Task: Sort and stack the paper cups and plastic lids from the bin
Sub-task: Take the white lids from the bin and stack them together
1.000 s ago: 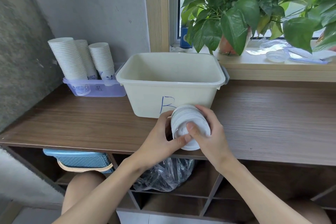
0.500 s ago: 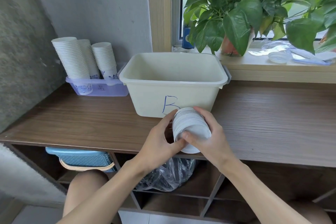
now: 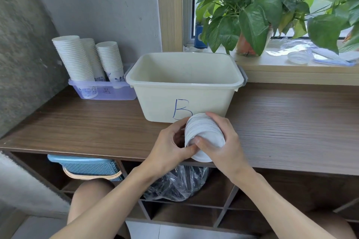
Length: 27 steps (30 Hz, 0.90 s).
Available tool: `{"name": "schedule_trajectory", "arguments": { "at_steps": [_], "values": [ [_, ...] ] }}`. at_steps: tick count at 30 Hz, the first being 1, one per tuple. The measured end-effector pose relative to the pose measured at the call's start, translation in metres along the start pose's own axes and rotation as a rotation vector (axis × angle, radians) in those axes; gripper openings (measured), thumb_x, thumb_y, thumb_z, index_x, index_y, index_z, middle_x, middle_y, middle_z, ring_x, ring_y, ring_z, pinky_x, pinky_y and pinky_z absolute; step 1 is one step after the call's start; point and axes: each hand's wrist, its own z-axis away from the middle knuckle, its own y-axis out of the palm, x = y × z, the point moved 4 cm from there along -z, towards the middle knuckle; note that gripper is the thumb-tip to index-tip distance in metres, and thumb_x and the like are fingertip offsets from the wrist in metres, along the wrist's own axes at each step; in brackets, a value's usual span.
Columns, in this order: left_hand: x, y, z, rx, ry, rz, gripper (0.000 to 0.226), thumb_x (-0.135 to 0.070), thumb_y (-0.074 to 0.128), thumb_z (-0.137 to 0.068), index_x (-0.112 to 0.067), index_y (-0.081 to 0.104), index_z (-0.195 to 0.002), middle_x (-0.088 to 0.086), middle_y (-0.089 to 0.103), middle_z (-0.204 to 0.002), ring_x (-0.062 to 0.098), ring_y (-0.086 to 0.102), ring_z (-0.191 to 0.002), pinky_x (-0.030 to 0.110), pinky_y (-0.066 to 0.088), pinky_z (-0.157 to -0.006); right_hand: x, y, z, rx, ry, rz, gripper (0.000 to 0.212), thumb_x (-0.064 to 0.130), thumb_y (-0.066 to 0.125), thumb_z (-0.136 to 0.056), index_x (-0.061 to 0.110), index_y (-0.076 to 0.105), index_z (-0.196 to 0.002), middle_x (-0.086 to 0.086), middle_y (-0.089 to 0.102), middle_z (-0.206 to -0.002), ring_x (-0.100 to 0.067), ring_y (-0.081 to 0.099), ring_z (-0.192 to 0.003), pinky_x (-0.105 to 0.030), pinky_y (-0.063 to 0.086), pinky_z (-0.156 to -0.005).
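A stack of white plastic lids (image 3: 204, 132) lies on its side just in front of the cream bin (image 3: 184, 83) marked with a blue "B". My left hand (image 3: 171, 147) grips the stack from the left and my right hand (image 3: 223, 141) wraps over its top and right side, thumb on the front lid. The bin's visible inside shows nothing. Three tall stacks of white paper cups (image 3: 75, 58) stand upside down in a clear purple tray (image 3: 104, 93) to the left of the bin.
The brown wooden counter (image 3: 291, 122) runs right of the bin. A potted plant (image 3: 252, 15) and clear plastic items (image 3: 299, 57) sit on the window sill behind. Below the counter are a blue basket (image 3: 85, 167) and a clear plastic bag (image 3: 174, 186).
Both hands keep hold of the lid stack in front of the bin; their grip has shifted slightly, with the right thumb sliding across the front lid.
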Motion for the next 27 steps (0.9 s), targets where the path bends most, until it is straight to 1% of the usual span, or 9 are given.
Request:
{"name": "schedule_trajectory", "arguments": {
  "at_steps": [3,5,9,12,15,20,22,24,27],
  "values": [
    [-0.002,0.002,-0.001,0.065,-0.021,-0.015,0.072,-0.026,0.076,-0.078,-0.026,0.047,-0.143,-0.007,0.064,-0.132,0.013,0.058,-0.126,0.043,0.045,-0.108,0.0,-0.003,-0.001,-0.015,-0.003,-0.055,0.064,0.035,0.079,-0.066,0.026,0.056,-0.125,0.008,0.057,-0.121,-0.005,0.053,-0.117,-0.011,0.04,-0.094],
    [-0.005,0.006,-0.001,0.104,-0.035,-0.029,0.071,-0.035,0.077,-0.08,-0.029,0.045,-0.143,-0.012,0.063,-0.133,0.006,0.057,-0.126,0.039,0.045,-0.108,0.0,-0.006,-0.001,-0.011,0.004,-0.108,0.064,0.037,0.077,-0.066,0.026,0.055,-0.125,0.006,0.058,-0.123,-0.008,0.054,-0.119,-0.016,0.043,-0.096],
    [-0.007,0.003,0.0,0.09,-0.018,-0.047,0.056,-0.024,0.076,-0.085,-0.039,0.05,-0.131,-0.02,0.066,-0.122,-0.001,0.061,-0.115,0.018,0.049,-0.093,0.002,-0.006,-0.001,0.064,0.047,-0.149,0.066,0.04,0.077,-0.064,0.026,0.054,-0.124,0.014,0.062,-0.117,-0.008,0.057,-0.115,-0.02,0.047,-0.092],
    [-0.007,-0.001,0.002,0.106,0.001,-0.079,0.062,-0.019,0.076,-0.085,-0.038,0.048,-0.136,-0.013,0.064,-0.126,0.005,0.061,-0.118,0.03,0.051,-0.099,0.001,-0.008,-0.004,0.155,0.092,-0.062,0.064,0.04,0.078,-0.058,0.036,0.052,-0.117,0.02,0.061,-0.11,-0.004,0.059,-0.108,-0.021,0.048,-0.086],
    [-0.014,-0.001,0.004,0.099,0.046,-0.115,0.061,-0.032,0.074,-0.078,-0.055,0.047,-0.129,-0.006,0.059,-0.127,0.008,0.059,-0.119,0.037,0.049,-0.103,0.003,-0.01,-0.005,0.247,0.088,0.067,0.077,0.044,0.082,-0.057,0.037,0.047,-0.125,0.024,0.057,-0.116,0.003,0.054,-0.112,-0.011,0.044,-0.089],
    [-0.02,0.0,0.005,0.117,0.065,-0.18,0.057,-0.047,0.062,-0.08,-0.073,0.033,-0.122,-0.021,0.051,-0.129,0.001,0.047,-0.126,0.019,0.038,-0.103,0.005,-0.009,-0.009,0.222,0.085,0.103,0.078,0.055,0.076,-0.054,0.033,0.051,-0.123,0.021,0.058,-0.117,0.003,0.053,-0.112,-0.011,0.041,-0.09],
    [-0.018,0.001,0.006,0.117,0.06,-0.205,0.059,-0.051,0.058,-0.082,-0.064,0.028,-0.132,-0.019,0.048,-0.137,0.0,0.042,-0.132,0.018,0.034,-0.107,0.005,-0.007,-0.012,0.21,0.093,0.097,0.075,0.057,0.074,-0.053,0.036,0.05,-0.122,0.018,0.057,-0.12,0.004,0.052,-0.113,-0.009,0.039,-0.092],
    [-0.011,0.001,0.007,0.125,0.04,-0.19,0.074,-0.058,0.056,-0.081,-0.04,0.027,-0.147,-0.012,0.043,-0.146,0.0,0.037,-0.139,0.025,0.031,-0.115,0.004,-0.005,-0.013,0.191,0.102,0.081,0.07,0.056,0.073,-0.053,0.044,0.049,-0.117,0.018,0.056,-0.122,0.007,0.05,-0.113,-0.005,0.037,-0.091],
    [-0.006,-0.001,0.006,0.084,0.03,-0.155,0.088,-0.055,0.062,-0.08,-0.02,0.032,-0.154,-0.01,0.046,-0.15,0.001,0.04,-0.14,0.035,0.033,-0.118,0.001,-0.002,-0.013,0.186,0.118,0.05,0.075,0.053,0.073,-0.055,0.04,0.05,-0.125,0.019,0.055,-0.126,0.009,0.049,-0.116,-0.007,0.037,-0.093]
  ]
}}
